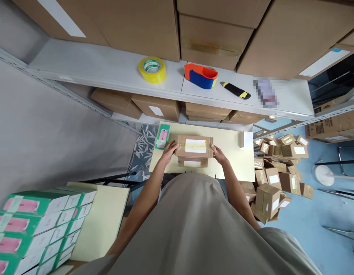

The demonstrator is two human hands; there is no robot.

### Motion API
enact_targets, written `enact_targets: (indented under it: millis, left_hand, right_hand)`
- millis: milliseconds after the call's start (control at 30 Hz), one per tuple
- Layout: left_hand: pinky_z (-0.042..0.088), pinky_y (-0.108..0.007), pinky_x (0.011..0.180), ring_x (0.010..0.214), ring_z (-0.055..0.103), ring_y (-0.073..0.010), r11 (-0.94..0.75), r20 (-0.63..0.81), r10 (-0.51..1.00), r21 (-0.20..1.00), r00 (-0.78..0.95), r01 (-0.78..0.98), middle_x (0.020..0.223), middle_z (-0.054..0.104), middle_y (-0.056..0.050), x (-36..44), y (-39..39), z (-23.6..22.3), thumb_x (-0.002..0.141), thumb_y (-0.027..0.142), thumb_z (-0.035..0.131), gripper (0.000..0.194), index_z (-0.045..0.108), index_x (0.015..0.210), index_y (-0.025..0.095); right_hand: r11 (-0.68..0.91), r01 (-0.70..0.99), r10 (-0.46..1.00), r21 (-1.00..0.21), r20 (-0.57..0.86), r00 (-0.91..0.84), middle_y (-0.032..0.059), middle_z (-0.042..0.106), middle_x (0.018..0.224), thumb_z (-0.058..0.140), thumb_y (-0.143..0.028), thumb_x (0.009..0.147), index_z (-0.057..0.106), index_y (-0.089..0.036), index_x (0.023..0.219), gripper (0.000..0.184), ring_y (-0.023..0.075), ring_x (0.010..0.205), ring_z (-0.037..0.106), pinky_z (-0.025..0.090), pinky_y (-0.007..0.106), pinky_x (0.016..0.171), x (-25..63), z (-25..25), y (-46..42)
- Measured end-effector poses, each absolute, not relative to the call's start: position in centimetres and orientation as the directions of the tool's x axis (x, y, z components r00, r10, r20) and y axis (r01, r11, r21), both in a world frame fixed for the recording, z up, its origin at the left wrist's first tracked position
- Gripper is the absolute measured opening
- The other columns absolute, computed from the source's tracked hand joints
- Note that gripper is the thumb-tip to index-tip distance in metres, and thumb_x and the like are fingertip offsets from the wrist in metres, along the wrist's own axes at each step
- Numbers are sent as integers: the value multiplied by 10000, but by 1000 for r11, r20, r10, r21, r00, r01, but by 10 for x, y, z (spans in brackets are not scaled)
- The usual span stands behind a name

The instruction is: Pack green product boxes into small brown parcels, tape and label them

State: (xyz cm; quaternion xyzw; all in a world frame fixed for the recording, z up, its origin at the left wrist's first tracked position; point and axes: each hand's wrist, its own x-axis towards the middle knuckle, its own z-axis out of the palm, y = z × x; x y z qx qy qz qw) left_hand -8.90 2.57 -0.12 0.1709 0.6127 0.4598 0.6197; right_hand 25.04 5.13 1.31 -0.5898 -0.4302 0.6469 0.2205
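A small brown cardboard box (194,146) with a white label lies on top of a second taped box (192,163) on the pale yellow table (231,160). My left hand (169,150) grips the top box's left end, fingers curled on it. My right hand (218,153) holds its right end the same way. A green and pink product box (162,136) lies just left of my left hand.
On the white shelf (108,68) above sit a yellow tape roll (152,69), an orange-blue tape dispenser (200,75) and a black-yellow knife (235,90). Several labelled parcels (277,172) are heaped on the floor at right. Stacked green boxes (36,225) stand lower left.
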Motion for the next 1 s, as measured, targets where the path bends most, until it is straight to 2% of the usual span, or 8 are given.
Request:
enact_targets:
  millis: [167,300,433,567,633,767,867,1000]
  left_hand:
    - [528,-458,1186,1357,700,-322,436,-496,809,866,-316,-243,1320,796,-160,-86,24,6,740,393,992,667,686,1297,189]
    - [461,-549,1289,1425,679,-382,343,-292,878,936,-379,73,1401,769,-180,-89,34,24,728,276,931,534,731,1217,195]
    - [474,-575,1291,1330,739,-379,96,-17,967,949,-254,302,1276,827,-144,-80,74,74,813,263,831,299,800,1108,229]
    - [552,-524,1205,1250,784,-330,-183,235,957,943,-169,277,1255,855,-119,-55,134,164,1021,426,694,259,828,1151,246]
    - [570,-487,1175,1244,786,-307,-286,337,930,914,-147,287,1245,862,-106,-42,161,208,1065,421,646,274,835,1166,250]
    - [583,-435,1148,1172,804,-281,-397,450,881,870,-143,293,1185,869,-98,-20,186,259,1033,327,692,191,852,1072,230]
    - [601,-432,1117,1117,812,-279,-377,428,889,885,-160,271,1110,871,-85,-11,181,260,974,302,763,108,844,982,231]
    - [612,-440,1104,1102,814,-271,-287,331,922,933,-199,219,1094,874,-81,-10,156,237,964,278,736,112,838,965,233]
  right_hand:
    - [-497,330,811,-803,-565,-153,139,841,1211,524,-966,902,722,-236,1343,876,286,1074,821,670,489,997,253,17,54]
    - [-391,492,888,-778,-460,-22,201,820,1218,754,-867,813,742,-234,1328,817,406,1172,804,635,605,1063,253,43,69]
    - [2,693,997,-721,-53,-57,227,761,1376,650,-595,1003,671,-230,1513,628,430,1270,765,606,626,1123,232,107,118]
    - [368,754,920,-544,330,-211,242,638,1583,511,-418,1111,566,-192,1639,577,426,1483,608,499,613,1260,180,202,195]
    - [389,815,907,-430,333,-258,267,582,1646,494,-307,1105,529,-143,1649,570,437,1520,556,445,628,1285,151,239,232]
    - [292,920,956,-260,117,-270,358,591,1604,515,-169,1050,512,4,1577,554,448,1520,558,395,601,1293,110,268,278]
    - [304,927,952,-218,104,-288,391,677,1481,562,-165,1025,530,41,1529,545,464,1464,618,377,629,1289,100,268,291]
    - [310,922,950,-233,99,-295,373,759,1335,536,-214,1082,526,34,1530,512,445,1355,707,456,596,1234,109,264,292]
